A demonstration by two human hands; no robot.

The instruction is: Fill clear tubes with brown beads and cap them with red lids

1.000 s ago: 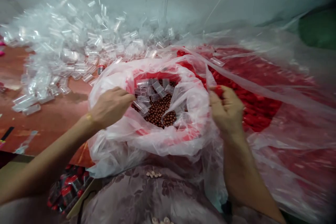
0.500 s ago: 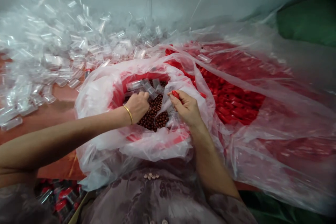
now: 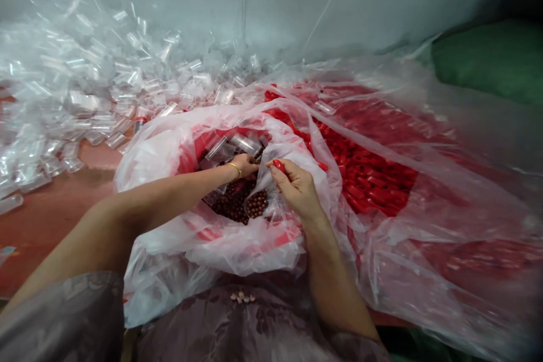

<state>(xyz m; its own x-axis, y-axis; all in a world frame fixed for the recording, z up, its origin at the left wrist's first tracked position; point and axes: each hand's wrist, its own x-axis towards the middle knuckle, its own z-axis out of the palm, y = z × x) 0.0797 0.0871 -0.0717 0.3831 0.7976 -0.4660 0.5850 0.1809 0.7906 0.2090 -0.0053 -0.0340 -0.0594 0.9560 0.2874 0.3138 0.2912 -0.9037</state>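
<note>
My right hand (image 3: 296, 185) pinches a small red cap (image 3: 279, 165) between thumb and fingers, over the right rim of a red basin (image 3: 186, 155) lined with a whitish plastic bag (image 3: 146, 167). My left hand (image 3: 247, 165), with a gold bangle at the wrist, reaches into the basin. Its fingers are closed; whatever they grip is hidden. Below it lie many small brown balls (image 3: 231, 203). Clear plastic tubes (image 3: 246, 145) rest on the balls at the back of the basin. A fold of the bag hangs between my two hands.
A large heap of clear tubes (image 3: 85, 99) spreads over the orange tabletop (image 3: 51, 218) at left and back. On the right, a clear plastic sheet (image 3: 432, 226) partly covers a pile of red caps (image 3: 373, 181). A pale wall (image 3: 190, 0) stands behind; something green (image 3: 487, 62) is at far right.
My left hand has moved right and deeper into the basin, and tubes inside have shifted. My right hand keeps the red cap in nearly the same place. The view has tilted slightly.
</note>
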